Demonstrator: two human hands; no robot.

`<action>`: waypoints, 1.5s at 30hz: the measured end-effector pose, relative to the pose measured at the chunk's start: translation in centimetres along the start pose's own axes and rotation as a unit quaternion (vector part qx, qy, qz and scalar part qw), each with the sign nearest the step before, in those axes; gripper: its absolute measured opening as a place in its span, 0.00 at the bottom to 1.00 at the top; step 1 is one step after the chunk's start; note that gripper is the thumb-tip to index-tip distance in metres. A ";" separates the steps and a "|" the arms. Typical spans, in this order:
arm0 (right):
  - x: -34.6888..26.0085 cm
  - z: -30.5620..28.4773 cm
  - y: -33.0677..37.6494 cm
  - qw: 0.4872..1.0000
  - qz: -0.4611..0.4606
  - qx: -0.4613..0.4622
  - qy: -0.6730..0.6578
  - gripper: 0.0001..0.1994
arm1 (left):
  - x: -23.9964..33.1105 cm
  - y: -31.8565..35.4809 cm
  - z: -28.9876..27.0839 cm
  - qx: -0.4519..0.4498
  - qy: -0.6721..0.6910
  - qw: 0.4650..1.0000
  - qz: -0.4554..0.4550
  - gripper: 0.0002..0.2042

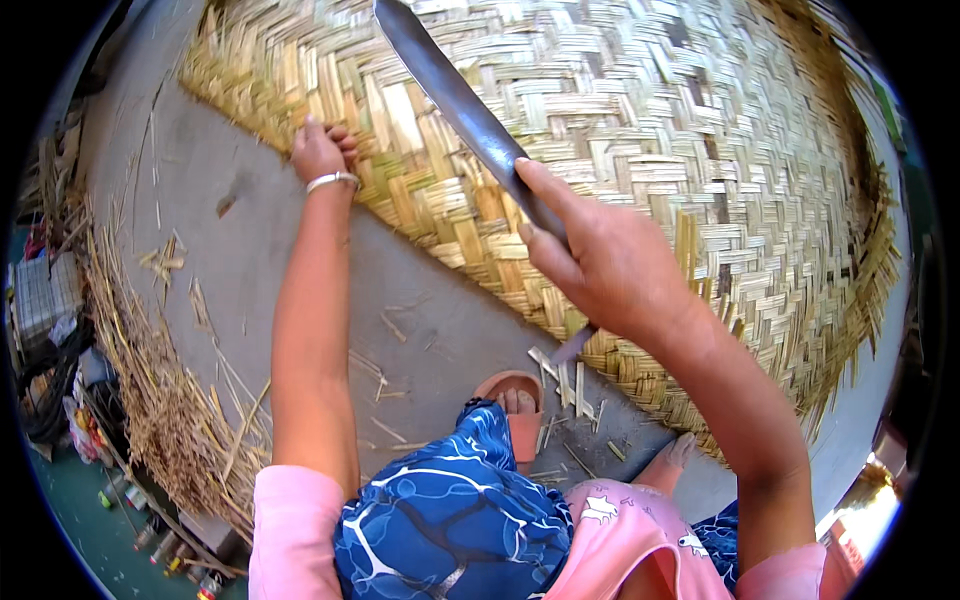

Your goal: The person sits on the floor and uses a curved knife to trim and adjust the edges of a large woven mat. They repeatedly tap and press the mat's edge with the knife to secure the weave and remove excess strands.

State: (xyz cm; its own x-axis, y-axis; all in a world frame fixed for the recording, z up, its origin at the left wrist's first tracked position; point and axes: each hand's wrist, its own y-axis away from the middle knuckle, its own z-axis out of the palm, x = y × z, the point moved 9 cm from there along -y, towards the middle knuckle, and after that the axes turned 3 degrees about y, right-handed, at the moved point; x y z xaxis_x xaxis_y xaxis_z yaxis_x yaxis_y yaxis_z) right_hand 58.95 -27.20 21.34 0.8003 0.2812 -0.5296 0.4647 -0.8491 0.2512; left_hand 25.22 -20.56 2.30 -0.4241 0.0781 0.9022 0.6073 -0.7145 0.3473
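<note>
A large woven bamboo mat covers the upper right of the head view, lying on a grey concrete floor. My right hand grips a long dark metal knife, with the blade raised and pointing up and away over the mat. My left hand, with a silver bangle on its wrist, presses down on the mat's frayed near edge, fingers curled onto the strips. Short cut bamboo strips lie at the mat's edge next to my foot in an orange sandal.
A heap of dry bamboo shavings and splints runs along the left side of the floor. Cluttered bags and small objects sit beyond it at the far left. My knees in blue patterned cloth fill the bottom centre.
</note>
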 end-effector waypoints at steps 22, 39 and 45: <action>22.4 -14.6 40.5 0.896 0.379 0.183 -0.144 0.28 | -0.7 2.7 11.2 -0.194 -0.289 0.932 0.097 0.13; 38.4 -6.0 59.8 0.860 0.360 0.327 0.152 0.32 | -12.8 74.2 25.9 -0.781 -0.182 -0.016 0.598 0.22; 38.7 -7.7 52.8 0.903 0.278 0.223 0.240 0.35 | -19.5 76.8 26.1 -0.712 -0.240 0.035 0.658 0.23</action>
State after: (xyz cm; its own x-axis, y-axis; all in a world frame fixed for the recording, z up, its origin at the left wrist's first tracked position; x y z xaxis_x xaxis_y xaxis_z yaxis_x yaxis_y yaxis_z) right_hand 117.39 -57.74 20.38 0.9848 -0.1731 0.0168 -0.1724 -0.9843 -0.0385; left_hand 97.69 -58.77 18.05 -0.3908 -0.9165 -0.0849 -0.9072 0.3992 -0.1328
